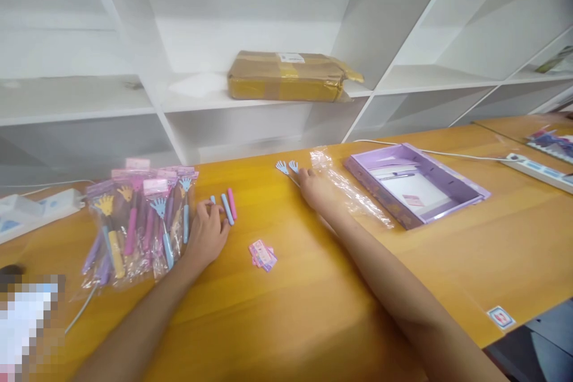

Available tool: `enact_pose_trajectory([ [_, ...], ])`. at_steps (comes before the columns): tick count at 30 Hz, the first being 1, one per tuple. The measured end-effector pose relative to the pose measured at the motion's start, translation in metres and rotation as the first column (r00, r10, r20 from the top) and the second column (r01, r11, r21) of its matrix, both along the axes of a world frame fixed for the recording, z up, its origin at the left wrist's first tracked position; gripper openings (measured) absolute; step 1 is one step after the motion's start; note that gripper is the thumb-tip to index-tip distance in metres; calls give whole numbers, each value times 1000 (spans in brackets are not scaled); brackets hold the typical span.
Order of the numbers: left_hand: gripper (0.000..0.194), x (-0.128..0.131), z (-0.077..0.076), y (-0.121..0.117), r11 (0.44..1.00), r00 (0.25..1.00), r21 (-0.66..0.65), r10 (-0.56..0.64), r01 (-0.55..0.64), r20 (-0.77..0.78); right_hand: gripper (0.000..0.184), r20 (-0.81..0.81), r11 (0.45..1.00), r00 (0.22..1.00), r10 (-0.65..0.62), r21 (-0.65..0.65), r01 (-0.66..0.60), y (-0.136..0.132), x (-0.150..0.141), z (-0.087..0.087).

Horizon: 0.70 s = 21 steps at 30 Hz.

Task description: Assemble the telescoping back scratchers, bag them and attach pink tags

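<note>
My left hand (206,231) rests on the orange table (313,298), its fingers curled onto small blue and pink handle sticks (227,206). A pile of bagged hand-shaped scratchers (134,221) lies just left of it. My right hand (313,188) reaches far across, fingers pinched on two thin light-blue hand-shaped scratchers (287,167) lying on the table. A clear plastic bag (349,188) lies under and beside my right forearm. Small pink label cards (263,254) lie between my arms.
A lilac tray (470,188) with papers sits to the right. White power strips lie at far left (40,209) and far right (537,170). A brown taped parcel (289,76) sits on the white shelving behind. A sticker (501,316) marks the table's near right edge.
</note>
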<state>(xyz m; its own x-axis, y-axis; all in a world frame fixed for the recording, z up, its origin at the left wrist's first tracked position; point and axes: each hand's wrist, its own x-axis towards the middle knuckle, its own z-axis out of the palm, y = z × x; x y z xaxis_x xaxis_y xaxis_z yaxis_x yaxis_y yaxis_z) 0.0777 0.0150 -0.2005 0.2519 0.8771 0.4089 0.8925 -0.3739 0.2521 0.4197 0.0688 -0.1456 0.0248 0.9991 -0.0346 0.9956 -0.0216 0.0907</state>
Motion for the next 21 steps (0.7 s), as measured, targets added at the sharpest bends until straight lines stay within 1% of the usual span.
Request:
enact_pose_trajectory([
  [2,23,0,0,0,1000,1000,-9,3,-3,-2,38,-6,1000,1000,-18,26,18,0,-4,-1],
  [4,23,0,1,0,1000,1000,-14,4,-4,-8,33,-20,999,1000,-17,41,18,1,-5,-1],
  [6,23,1,2,-1,1000,1000,-16,7,-7,-14,35,-32,999,999,-20,43,21,3,-1,-1],
  [8,23,1,3,-1,1000,1000,-22,8,-8,-17,42,-35,998,998,-48,34,49,7,10,2],
  [11,23,2,4,-1,1000,1000,-28,5,-5,-14,51,-28,993,993,-112,-48,110,13,38,7],
  [14,22,2,5,-1,1000,1000,-28,2,-2,-13,45,-23,969,991,-133,-215,125,18,64,10],
  [16,22,2,5,-2,1000,1000,-27,3,-3,-12,38,-31,950,992,-124,-293,109,21,72,8],
  [18,23,2,5,-2,1000,1000,-24,9,-9,-13,34,-46,948,993,-112,-305,92,24,71,5],
  [21,24,2,3,-2,1000,1000,-22,11,-11,-17,34,-73,967,992,-99,-244,78,25,59,0],
])
